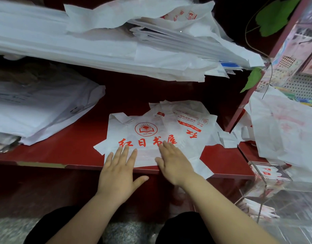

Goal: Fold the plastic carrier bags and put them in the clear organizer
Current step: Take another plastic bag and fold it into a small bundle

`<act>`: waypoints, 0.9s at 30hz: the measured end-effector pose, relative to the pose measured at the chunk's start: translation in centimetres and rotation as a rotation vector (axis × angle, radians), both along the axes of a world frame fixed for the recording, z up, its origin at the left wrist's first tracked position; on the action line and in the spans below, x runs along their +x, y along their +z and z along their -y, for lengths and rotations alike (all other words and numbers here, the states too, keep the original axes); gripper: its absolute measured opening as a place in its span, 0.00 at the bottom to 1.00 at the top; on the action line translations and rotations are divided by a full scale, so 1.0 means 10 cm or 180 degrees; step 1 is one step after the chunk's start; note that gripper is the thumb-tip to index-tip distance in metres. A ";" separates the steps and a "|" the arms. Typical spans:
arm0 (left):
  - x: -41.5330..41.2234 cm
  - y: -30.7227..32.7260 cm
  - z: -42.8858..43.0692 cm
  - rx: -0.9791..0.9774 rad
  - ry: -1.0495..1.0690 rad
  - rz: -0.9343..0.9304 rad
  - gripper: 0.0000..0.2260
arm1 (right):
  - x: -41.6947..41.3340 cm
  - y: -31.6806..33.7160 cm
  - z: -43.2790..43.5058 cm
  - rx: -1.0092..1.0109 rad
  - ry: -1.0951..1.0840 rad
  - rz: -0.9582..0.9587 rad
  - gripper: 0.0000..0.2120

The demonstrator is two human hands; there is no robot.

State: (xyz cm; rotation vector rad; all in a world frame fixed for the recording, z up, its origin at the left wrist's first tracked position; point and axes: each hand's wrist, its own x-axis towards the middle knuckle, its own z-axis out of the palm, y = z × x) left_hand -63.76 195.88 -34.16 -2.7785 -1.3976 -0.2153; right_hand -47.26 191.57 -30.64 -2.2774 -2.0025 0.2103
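A deep stack of white bags spans the far side, above a red shelf. A second pile slumps on the shelf's left part. In the middle of the shelf, at its near edge, a carrier bag with red print lies spread flat over other loose bags. The clear organizer stands at the near right, with folded bags inside. The left hand and the right hand press on the bag's near part, fingers straight and flat, grasping nothing.
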 end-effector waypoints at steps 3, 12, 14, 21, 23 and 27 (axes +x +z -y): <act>-0.14 0.00 -0.04 0.0145 0.0102 0.0109 0.40 | 0.22 0.04 0.14 -0.0220 -0.0231 0.0112 0.26; -0.55 0.07 -0.31 0.1118 -0.0643 0.0872 0.13 | 0.19 0.19 0.31 0.0800 0.0279 0.0519 0.24; -0.62 0.14 -0.30 0.1110 -0.0749 0.1000 0.15 | 0.11 0.14 0.29 0.1235 0.0785 0.0912 0.17; -0.79 0.18 -0.23 0.1330 -0.0779 0.1095 0.17 | -0.16 0.13 0.09 0.1114 0.0799 0.1219 0.14; -0.85 0.12 -0.21 0.1410 -0.0755 0.1161 0.17 | -0.18 0.11 -0.03 0.1091 0.0781 0.1125 0.16; -0.81 0.09 -0.08 0.1542 -0.0827 0.1450 0.27 | -0.16 0.25 -0.22 0.0898 0.0493 0.0835 0.10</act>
